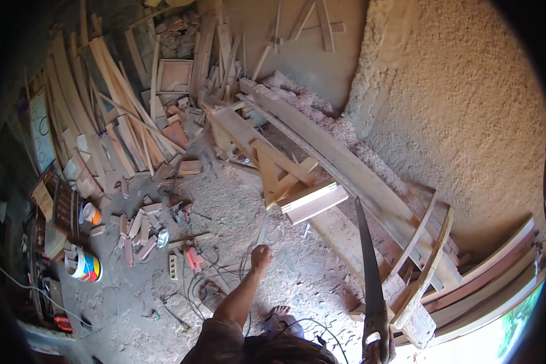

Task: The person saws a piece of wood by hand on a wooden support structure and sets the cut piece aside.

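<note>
My right hand (379, 350), low at the right, is closed round the handle of a handsaw (371, 261). The saw's long dark blade points up and away, passing in front of the bench plank (337, 233). My left hand (262, 258) is a closed fist, held out over the floor on the near side of the bench. A thin greyish strip (263, 232) extends from that fist toward the bench; its kind is unclear. Beyond it, short pale boards (314, 202) lie on the bench beside a triangular wooden frame (279, 173).
A long heavy beam (340, 151) runs along the bench's far side, near a rough wall. Planks (118, 91) lean at the far left. Offcuts (141, 227), a paint bucket (88, 267), a red tool (194, 258) and loose cables litter the dusty floor. Curved boards (485, 273) stand at right.
</note>
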`<state>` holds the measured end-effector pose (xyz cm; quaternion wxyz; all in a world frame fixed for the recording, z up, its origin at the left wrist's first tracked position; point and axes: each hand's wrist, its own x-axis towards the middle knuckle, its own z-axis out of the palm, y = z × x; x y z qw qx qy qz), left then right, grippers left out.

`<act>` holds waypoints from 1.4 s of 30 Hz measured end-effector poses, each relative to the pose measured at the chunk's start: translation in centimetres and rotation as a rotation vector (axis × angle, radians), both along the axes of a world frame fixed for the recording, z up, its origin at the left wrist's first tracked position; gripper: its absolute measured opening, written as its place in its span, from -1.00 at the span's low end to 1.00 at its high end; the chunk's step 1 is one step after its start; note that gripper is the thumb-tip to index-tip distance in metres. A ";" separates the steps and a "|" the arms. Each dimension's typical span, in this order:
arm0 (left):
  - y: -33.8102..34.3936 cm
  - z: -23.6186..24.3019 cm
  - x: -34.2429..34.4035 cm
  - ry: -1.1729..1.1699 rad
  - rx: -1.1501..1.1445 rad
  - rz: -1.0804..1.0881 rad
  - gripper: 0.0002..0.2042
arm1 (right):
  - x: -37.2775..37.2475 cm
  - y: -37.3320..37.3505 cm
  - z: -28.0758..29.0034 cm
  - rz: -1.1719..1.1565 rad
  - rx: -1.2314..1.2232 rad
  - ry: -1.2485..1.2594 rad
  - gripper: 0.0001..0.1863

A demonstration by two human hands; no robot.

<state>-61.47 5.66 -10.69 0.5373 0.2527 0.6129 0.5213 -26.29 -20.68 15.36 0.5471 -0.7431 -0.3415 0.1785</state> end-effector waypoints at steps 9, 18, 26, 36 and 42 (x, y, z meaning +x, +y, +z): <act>9.5 7.5 8.0 1.075 0.545 -0.169 -0.76 | 0.5 -0.2 -0.1 -0.188 -0.012 0.004 -0.35; 20.7 12.2 5.6 1.357 0.280 -0.591 -0.36 | 0.0 -0.7 -0.6 -0.296 -0.013 0.028 -0.32; 24.9 9.3 5.4 1.345 0.049 -0.817 -0.19 | -0.1 -2.0 -0.9 -0.397 -0.042 0.000 -0.29; 24.7 7.2 4.8 1.021 0.449 -0.531 -0.38 | -0.1 -2.6 -0.8 -0.392 -0.031 -0.076 -0.25; 18.5 12.6 9.5 0.349 0.311 -0.624 -0.58 | -0.2 -2.8 -1.4 -0.430 0.158 0.244 -0.65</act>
